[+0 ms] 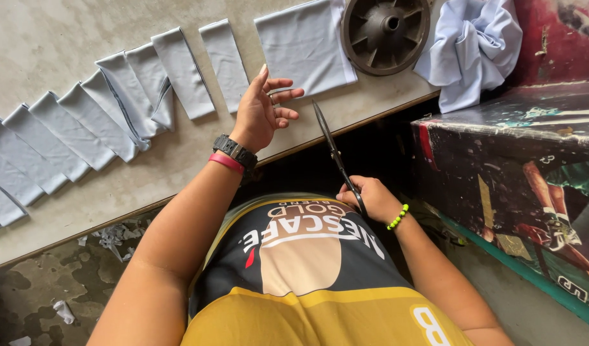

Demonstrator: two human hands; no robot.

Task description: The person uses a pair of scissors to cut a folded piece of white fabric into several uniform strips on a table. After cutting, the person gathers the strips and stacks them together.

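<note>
From the head view, the right hand (pixel 366 195) was clenched around the handles of a pair of dark scissors (pixel 336 154), blades closed and pointing up toward the bench (pixel 57 38). The scissors hung just off the bench's near edge, over the person's lap, their tip close to the bench rim. The left hand (pixel 259 112) lay released on the bench, fingers spread and holding nothing, just left of the scissor tip and touching the lower edge of a wide pale-grey cloth piece (pixel 301 45). Left of that hand, cut cloth strips (pixel 83 118) lay fanned in an overlapping row. A round dark plastic wheel (pixel 384 29) sat on the cloth's right corner, with a bundle of pale fabric (pixel 474 45) beyond it.

The likely risk: the tip sat near the left fingers, so a hasty thrust could nick them, or snag the cloth.
</note>
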